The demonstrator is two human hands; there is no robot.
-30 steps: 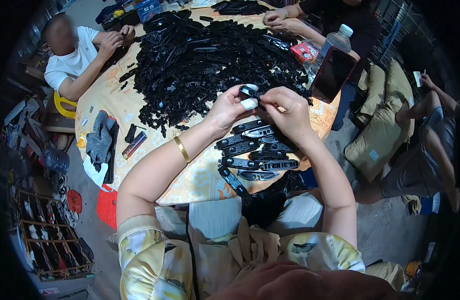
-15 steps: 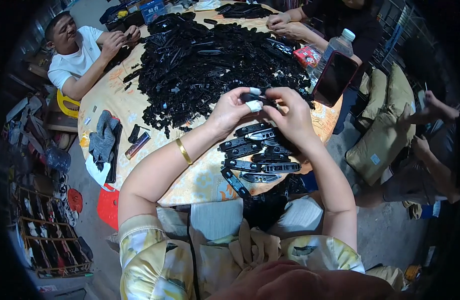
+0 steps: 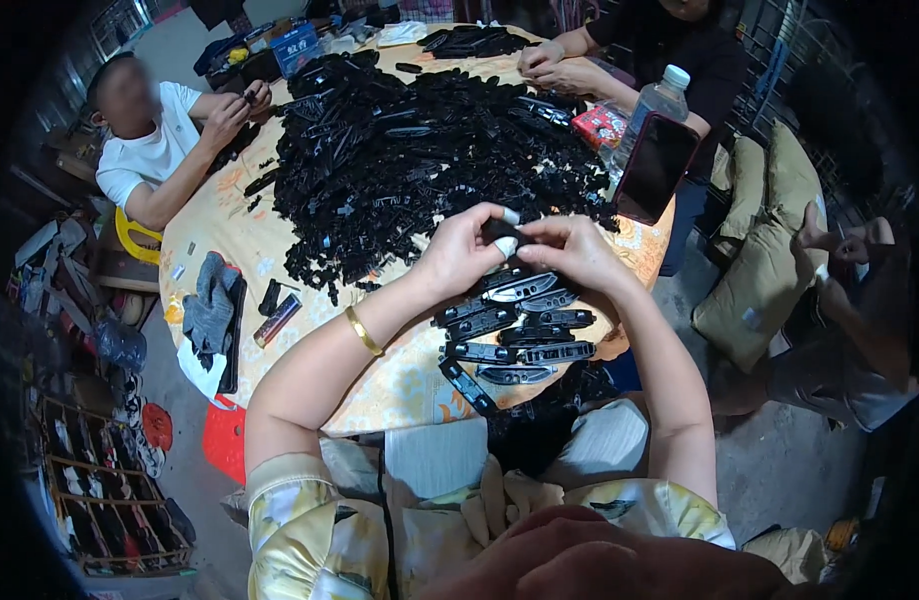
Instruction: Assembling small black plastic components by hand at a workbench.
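Note:
Both of my hands meet over the near side of the round table, fingers closed on one small black plastic part [image 3: 499, 231]. My left hand [image 3: 458, 250], with white wraps on its fingertips and a gold bangle at the wrist, pinches the part from the left. From the right, the fingertips of my right hand [image 3: 583, 254] press together against it; they hide much of its shape. Just below lie several elongated black plastic pieces [image 3: 548, 353], set close together in rough rows. Beyond my hands spreads a big heap of loose black plastic parts [image 3: 400, 160].
A phone [image 3: 656, 168] leans against a clear bottle [image 3: 663, 103] at the right, beside a red packet [image 3: 600, 127]. At the left lie a grey glove [image 3: 212, 305] and a small tube-like item [image 3: 277, 320]. Other people sit across the table; tan sacks [image 3: 752, 290] stand at right.
My right fingers have drawn in and pinch closer to my left fingertips. The held part shows less between them. The whole view has shifted slightly.

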